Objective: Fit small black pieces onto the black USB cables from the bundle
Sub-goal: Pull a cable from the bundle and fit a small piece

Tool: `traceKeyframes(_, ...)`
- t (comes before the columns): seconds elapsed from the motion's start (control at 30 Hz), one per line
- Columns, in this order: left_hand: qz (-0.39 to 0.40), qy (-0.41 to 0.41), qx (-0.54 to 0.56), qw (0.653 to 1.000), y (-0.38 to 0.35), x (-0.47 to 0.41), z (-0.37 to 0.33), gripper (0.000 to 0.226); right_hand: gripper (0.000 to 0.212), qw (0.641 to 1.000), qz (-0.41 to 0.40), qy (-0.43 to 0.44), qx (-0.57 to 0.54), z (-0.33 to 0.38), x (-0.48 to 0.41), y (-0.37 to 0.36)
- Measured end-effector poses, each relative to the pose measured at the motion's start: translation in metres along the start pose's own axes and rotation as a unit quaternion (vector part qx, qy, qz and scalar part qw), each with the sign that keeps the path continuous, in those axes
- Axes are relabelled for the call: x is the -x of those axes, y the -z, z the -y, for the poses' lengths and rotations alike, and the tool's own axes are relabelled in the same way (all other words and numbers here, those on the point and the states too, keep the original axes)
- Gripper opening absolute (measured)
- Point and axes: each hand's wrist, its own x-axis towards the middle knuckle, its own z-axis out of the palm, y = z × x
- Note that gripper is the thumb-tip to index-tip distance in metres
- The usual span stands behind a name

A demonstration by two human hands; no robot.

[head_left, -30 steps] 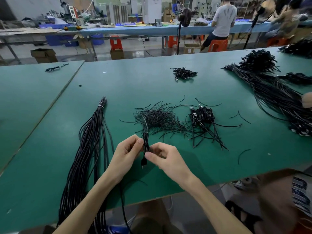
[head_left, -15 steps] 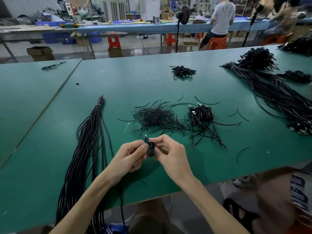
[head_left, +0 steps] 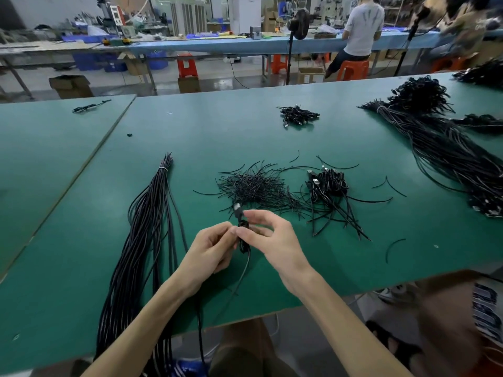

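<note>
Near edge of green table, about mid-width: left hand has its fingers curled, with thumb and forefinger pinching a black USB cable. Right hand pinches the same cable from the other side with thumb and forefinger, its other fingers loosely fanned. The cable's silver plug sticks up above the fingers, and the cord hangs down over the near edge. Can't tell if a small piece is in the pinch.

Left of the hands, a long cable bundle tied with a white band runs over the near edge. Just beyond the hands is a loose heap of thin black strips. Beside it to the right is a pile of coiled USB cables.

Toward the far edge sits a smaller cable pile. A big cable bundle lies along the right edge. Beyond the table, a person in a white shirt sits at a blue bench.
</note>
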Motion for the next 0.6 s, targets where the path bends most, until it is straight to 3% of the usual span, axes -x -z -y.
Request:
traceKeyframes(0.17, -0.015, 0.014, 0.004, 1.000, 0.001, -0.001, 0.006, 0.044, 0.044, 0.998, -0.005, -0.043, 0.036, 0.003, 0.002, -0.003)
traceKeyframes(0.37, -0.015, 0.017, 0.028, 0.999, 0.002, -0.001, 0.003, 0.039, 0.033, 0.976, -0.061, 0.147, 0.151, -0.001, 0.006, -0.016)
traceKeyframes(0.47, -0.019, 0.017, 0.036, 0.999, 0.003, -0.002, 0.004, 0.036, 0.031, 0.920, -0.065, 0.275, 0.270, -0.003, 0.008, -0.018)
traceKeyframes(0.6, -0.018, 0.020, 0.037, 0.999, 0.005, 0.000, 0.000, 0.042, 0.016, 0.778, -0.044, 0.458, 0.427, -0.013, 0.010, -0.013)
